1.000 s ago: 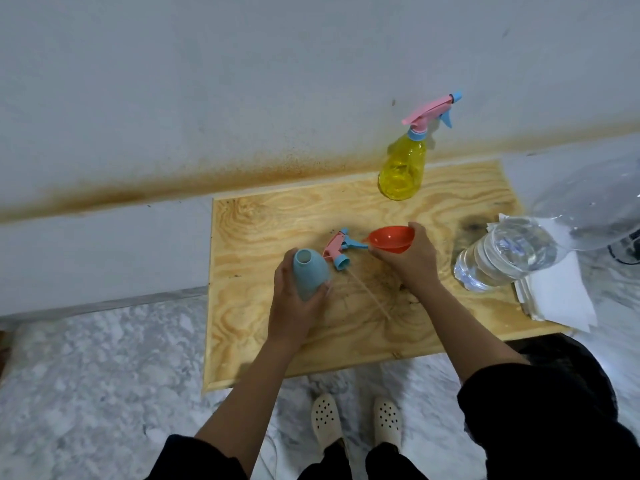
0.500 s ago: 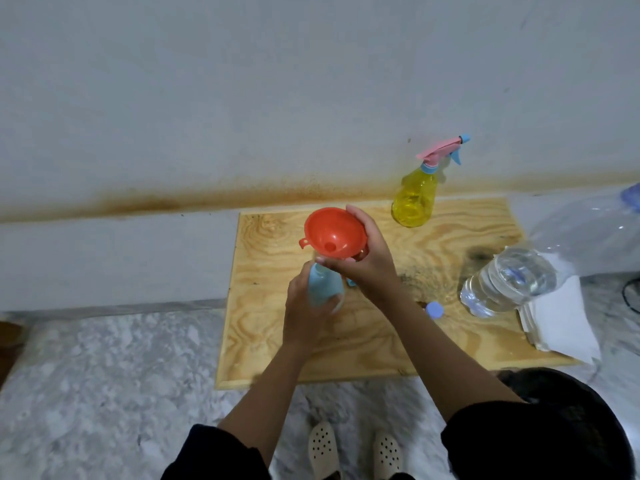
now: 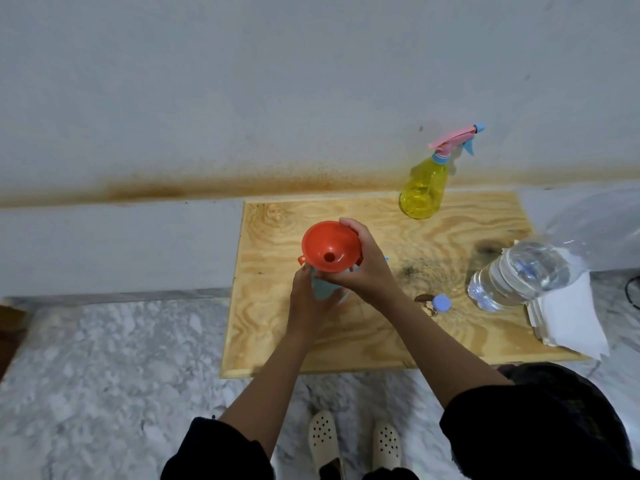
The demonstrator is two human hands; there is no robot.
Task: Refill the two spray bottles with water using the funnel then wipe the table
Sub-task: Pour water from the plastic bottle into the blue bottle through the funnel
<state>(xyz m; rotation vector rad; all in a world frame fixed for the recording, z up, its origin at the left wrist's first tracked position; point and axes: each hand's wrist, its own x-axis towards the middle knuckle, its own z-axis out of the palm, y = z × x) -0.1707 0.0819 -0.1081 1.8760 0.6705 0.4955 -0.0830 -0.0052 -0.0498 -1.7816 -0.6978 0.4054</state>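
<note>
Two hands work together: my left hand [image 3: 310,301] grips the blue spray bottle [image 3: 323,289] steady at the plywood table [image 3: 381,344], my right hand [image 3: 369,270] pinches the orange funnel [image 3: 327,245] to seat it on top.

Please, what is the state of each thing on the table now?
blue spray bottle: sprayer off, gripped by left hand.
funnel: held by right hand over that bottle.
yellow spray bottle: upright, sprayer on, untouched.
water bottle: holds water, neck out of view.
blue cap: lying loose on table.
</note>
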